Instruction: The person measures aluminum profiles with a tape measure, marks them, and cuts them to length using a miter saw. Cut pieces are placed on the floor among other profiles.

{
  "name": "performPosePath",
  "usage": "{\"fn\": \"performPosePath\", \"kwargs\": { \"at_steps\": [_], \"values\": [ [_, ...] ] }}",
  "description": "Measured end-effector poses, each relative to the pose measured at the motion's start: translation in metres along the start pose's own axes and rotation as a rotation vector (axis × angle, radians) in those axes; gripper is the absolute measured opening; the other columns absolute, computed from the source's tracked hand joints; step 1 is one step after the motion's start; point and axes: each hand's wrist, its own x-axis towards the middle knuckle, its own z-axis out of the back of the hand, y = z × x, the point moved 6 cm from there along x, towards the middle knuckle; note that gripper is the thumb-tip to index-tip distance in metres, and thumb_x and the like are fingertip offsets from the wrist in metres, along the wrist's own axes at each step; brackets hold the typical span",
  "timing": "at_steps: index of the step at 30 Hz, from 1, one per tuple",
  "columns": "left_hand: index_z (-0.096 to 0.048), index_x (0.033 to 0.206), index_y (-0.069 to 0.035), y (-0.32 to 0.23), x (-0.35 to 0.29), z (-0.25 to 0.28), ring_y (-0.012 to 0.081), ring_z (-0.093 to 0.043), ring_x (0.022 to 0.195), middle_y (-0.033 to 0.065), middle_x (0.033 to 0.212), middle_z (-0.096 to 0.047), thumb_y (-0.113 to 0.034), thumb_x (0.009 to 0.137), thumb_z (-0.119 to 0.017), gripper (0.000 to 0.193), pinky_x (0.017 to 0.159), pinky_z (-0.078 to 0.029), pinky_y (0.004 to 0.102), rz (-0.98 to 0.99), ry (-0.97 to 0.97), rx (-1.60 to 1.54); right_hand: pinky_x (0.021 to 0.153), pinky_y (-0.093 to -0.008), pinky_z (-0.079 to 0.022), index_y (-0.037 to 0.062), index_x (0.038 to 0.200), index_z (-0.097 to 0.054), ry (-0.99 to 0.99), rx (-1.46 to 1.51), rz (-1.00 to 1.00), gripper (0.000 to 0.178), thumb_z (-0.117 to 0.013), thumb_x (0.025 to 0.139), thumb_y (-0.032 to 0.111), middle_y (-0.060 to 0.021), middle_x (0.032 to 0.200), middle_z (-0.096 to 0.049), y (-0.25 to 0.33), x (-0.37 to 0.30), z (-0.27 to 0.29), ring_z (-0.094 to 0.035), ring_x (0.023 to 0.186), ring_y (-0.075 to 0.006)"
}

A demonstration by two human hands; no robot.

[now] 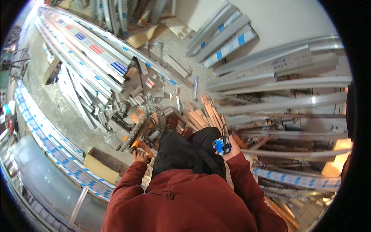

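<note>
My left hand [140, 156] is closed around the black grip of an orange tool [144, 147], whose exact kind I cannot make out. It sits beside a long grey metal piece [133, 135] among the scraps on the floor. My right hand [233, 149] is closed on a small blue object with a black strap [222, 146], held beside my dark-clad leg; it may be a tape measure, but its kind is not plain.
Long wrapped profiles [89, 50] stretch away at the far left. Metal offcuts [135, 96] and orange-brown strips [208, 112] litter the floor ahead. Stacked grey profiles [270, 73] fill the right side. An open cardboard box [102, 164] stands left of my arm.
</note>
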Motion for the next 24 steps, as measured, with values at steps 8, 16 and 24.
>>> {"fn": "performPosePath", "kwargs": {
  "at_steps": [8, 16, 24],
  "values": [
    [-0.059, 0.138, -0.022, -0.037, -0.012, 0.055, 0.0335, -0.054, 0.134, 0.0132, 0.146, -0.055, -0.031, 0.085, -0.072, 0.056, 0.109, -0.047, 0.045, 0.284, 0.348, -0.547, 0.069, -0.049, -0.061, 0.002, 0.121, -0.062, 0.135, 0.191, -0.008, 0.056, -0.055, 0.098, 0.052, -0.0188, 0.109, -0.071, 0.112, 0.031, -0.046, -0.071, 0.099, -0.0366],
    [-0.063, 0.136, -0.016, -0.129, 0.083, 0.117, 0.0354, -0.059, 0.128, 0.0141, 0.135, -0.065, -0.041, 0.084, -0.071, 0.058, 0.106, -0.047, 0.0446, 0.329, 0.146, -0.868, 0.079, -0.0545, -0.059, 0.0013, 0.132, -0.058, 0.327, -0.025, -0.187, 0.066, -0.038, 0.1, 0.055, -0.0206, 0.119, -0.069, 0.265, 0.141, -0.138, -0.069, 0.099, -0.0409],
    [-0.067, 0.129, -0.012, -0.203, 0.137, 0.243, 0.0305, -0.067, 0.116, 0.0116, 0.127, -0.07, -0.024, 0.09, -0.067, 0.041, 0.097, -0.053, 0.0409, 0.528, -0.141, -1.233, 0.095, -0.0673, -0.051, 0.0091, 0.128, -0.062, 0.465, -0.088, -0.365, 0.041, -0.057, 0.091, 0.028, -0.0267, 0.125, -0.063, 0.366, 0.189, -0.194, -0.062, 0.112, -0.0473]
  ]
}}
